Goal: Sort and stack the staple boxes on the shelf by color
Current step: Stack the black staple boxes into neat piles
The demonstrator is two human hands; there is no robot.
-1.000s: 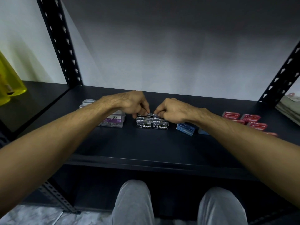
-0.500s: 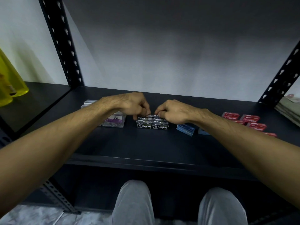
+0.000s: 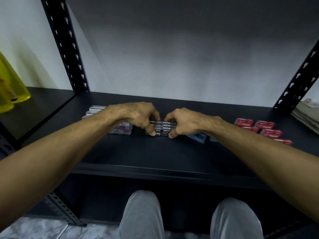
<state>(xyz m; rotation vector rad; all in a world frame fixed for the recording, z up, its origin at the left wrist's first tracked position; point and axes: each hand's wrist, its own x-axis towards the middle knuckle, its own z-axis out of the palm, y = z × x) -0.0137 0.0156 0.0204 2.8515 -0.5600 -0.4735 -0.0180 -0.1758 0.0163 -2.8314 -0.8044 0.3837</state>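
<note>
Head view only. My left hand (image 3: 138, 116) sits on the left end of the black stack (image 3: 163, 128), fingers curled over its top and thumb down on the front face, gripping it. My right hand (image 3: 185, 122) mirrors that on the right end, fingers curled over the top, thumb tip at the lower front corner, gripping too. Black stack is mid-shelf (image 3: 155, 152), two columns side by side, several boxes high, white "Staples" print facing me.

Left of it, partly under my left forearm: clear box with purple label (image 3: 123, 129), just beside the black stack but apart. Behind that, grey boxes (image 3: 95, 110) piled near the back.

Right of the black stack: blue boxes (image 3: 198, 137), mostly hidden by my right wrist; I cannot tell whether they touch the stack. Further right, red boxes (image 3: 264, 127) lie scattered loose, not stacked neatly, some overlapping.

Yellow bottle (image 3: 10, 88) on the neighbouring shelf at far left. Papers (image 3: 307, 114) at far right edge. Black perforated uprights (image 3: 67, 49) frame the bay. My knees in grey trousers (image 3: 143, 214) at the bottom.
</note>
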